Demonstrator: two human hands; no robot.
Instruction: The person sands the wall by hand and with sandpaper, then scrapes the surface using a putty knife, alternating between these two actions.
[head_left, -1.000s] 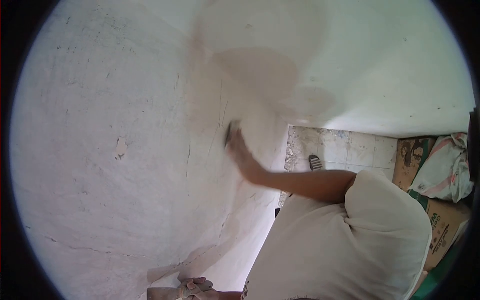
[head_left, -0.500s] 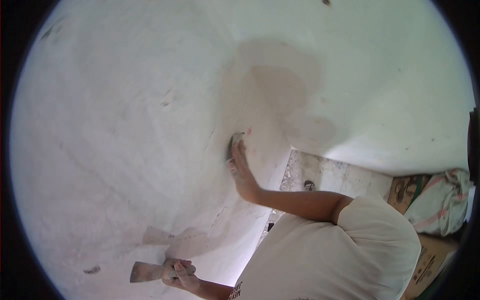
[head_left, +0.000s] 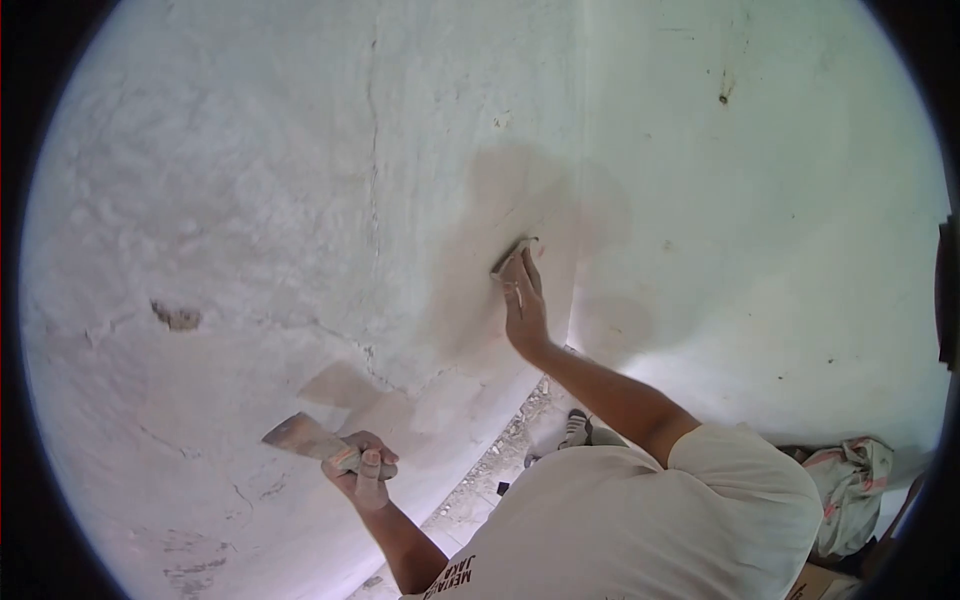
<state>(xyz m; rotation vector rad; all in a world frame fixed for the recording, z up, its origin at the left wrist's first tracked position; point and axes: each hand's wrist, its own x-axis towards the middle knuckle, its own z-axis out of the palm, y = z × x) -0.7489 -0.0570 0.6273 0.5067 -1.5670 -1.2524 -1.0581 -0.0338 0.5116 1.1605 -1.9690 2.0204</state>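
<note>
My left hand (head_left: 368, 475) is closed around the handle of a putty knife (head_left: 302, 436), whose broad blade points up and left in front of the wall (head_left: 250, 230). Farther up and to the right, my right hand (head_left: 525, 290) presses a small dark, flat pad (head_left: 512, 258) against the same wall, near the corner. The fingers lie over the pad and partly hide it. Around this hand the wall looks brownish, partly in shadow. A small red mark shows beside the fingertips.
A second wall (head_left: 760, 250) meets the first at the corner. Cracks and a chipped hole (head_left: 177, 316) mark the left wall. Below are rubble on the floor (head_left: 490, 455), a striped shoe (head_left: 576, 428), a crumpled cloth sack (head_left: 850, 490) and a cardboard box (head_left: 822, 584).
The view has turned and shifted. In the picture, my left hand with the putty knife is higher, and my right hand with the pad is farther right and slightly higher.
</note>
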